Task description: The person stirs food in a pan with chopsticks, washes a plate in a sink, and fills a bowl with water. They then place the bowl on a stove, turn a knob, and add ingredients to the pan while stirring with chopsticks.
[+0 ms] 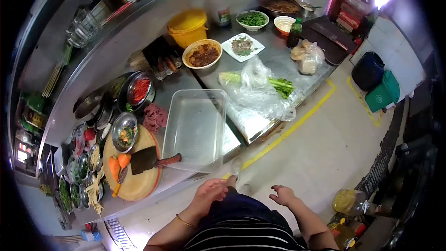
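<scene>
My left hand (209, 196) is in front of my body near the counter's edge, its fingers loosely curled and nothing visible in it. Just beyond it lies a clear plastic tub (193, 128). My right hand (282, 195) hangs over the floor with fingers apart, holding nothing. Left of the tub, a cleaver (145, 160) rests on a round wooden board (139, 183) beside carrots (114, 167), a small orange-handled knife (120, 182) and a metal bowl (124, 132) of chopped food.
Plastic bags with greens (260, 86) lie on the steel counter (211, 76). Behind are a yellow bucket (188, 28), a bowl of sauce (203, 54) and a square plate (242, 46). Oil jugs (348, 202) stand at lower right, a green bin (383, 91) at right.
</scene>
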A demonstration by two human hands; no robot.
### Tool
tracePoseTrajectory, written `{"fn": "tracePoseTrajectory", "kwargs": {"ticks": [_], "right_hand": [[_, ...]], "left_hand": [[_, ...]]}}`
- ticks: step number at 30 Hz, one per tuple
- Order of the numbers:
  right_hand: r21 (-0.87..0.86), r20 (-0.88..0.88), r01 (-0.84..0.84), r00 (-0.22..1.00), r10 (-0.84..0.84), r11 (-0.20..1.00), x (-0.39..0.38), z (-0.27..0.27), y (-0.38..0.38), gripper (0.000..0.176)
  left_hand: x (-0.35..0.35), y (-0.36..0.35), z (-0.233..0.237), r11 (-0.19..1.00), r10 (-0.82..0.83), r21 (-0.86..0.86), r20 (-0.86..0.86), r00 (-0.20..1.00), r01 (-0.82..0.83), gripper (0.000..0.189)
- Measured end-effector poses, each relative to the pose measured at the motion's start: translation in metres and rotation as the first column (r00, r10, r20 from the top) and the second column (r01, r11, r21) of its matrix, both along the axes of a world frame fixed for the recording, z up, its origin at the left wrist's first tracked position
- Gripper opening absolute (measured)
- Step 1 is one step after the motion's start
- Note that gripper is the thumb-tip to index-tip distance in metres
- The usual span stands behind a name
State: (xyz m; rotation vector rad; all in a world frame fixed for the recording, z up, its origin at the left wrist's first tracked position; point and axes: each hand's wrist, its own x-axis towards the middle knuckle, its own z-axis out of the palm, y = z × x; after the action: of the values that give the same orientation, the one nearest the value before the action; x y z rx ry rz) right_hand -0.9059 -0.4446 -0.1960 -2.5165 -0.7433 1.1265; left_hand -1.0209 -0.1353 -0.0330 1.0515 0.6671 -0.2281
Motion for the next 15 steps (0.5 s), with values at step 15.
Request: {"fn": "tracePoseTrajectory", "kwargs": {"ticks": [15], "right_hand": [[-0.161, 0.060, 0.629, 0.775, -0.629, 0.761, 0.061, -0.057, -0.134, 0.039]], "left_hand": [[0.269, 0.043, -0.026, 0.992, -0.125, 0.032, 0.115, 0.985, 0.122, 0.027]]}}
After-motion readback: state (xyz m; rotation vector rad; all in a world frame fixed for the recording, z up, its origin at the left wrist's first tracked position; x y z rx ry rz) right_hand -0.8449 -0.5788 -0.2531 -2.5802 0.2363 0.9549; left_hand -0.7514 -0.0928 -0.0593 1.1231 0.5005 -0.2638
